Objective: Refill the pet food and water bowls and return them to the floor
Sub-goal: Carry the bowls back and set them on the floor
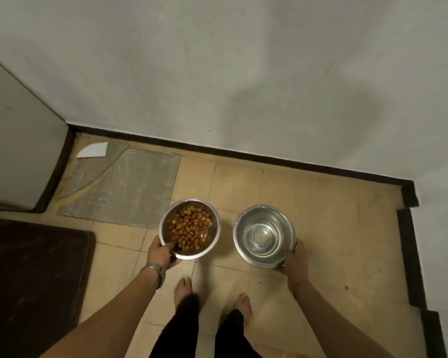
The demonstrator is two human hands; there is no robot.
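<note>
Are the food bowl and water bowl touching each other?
Apart. The head view shows bare floor tile between the food bowl and the water bowl.

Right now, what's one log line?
left hand: holds food bowl | right hand: holds water bowl | both above floor

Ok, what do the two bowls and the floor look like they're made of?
Both the food bowl and the water bowl look like polished metal, probably stainless steel: silvery, with bright reflections. The floor seems to be matte beige ceramic tile, with visible grout lines.
</note>
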